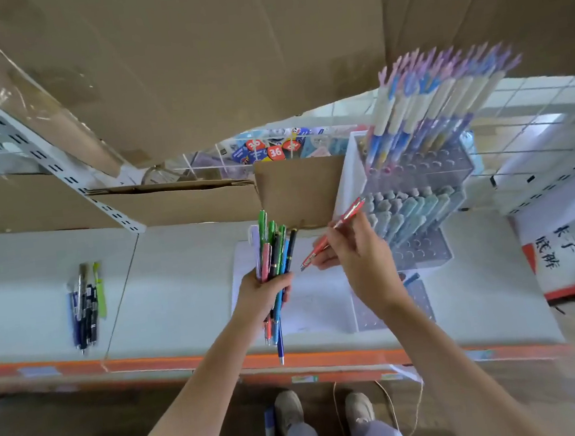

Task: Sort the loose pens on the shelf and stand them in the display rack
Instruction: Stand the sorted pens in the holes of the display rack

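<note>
My left hand (pixel 260 297) grips a bundle of pens (pixel 275 251), green, pink, blue and black, pointing up over the white shelf (pixel 179 282). My right hand (pixel 357 256) holds a single red pen (pixel 334 234) at a slant, its upper end close to the clear tiered display rack (pixel 415 200). The rack stands at the right of the shelf; pastel pens fill its upper and middle rows, and its lowest row shows bare holes. A small pile of loose pens (pixel 87 306), mostly dark blue with one light green, lies on the shelf at the left.
Cardboard boxes (pixel 192 68) hang over and stand behind the shelf, one open box (pixel 297 192) right behind my hands. A white sheet of paper (pixel 309 304) lies under them. The shelf's orange front edge (pixel 187 361) runs across. A red-and-white sign (pixel 572 244) stands at the right.
</note>
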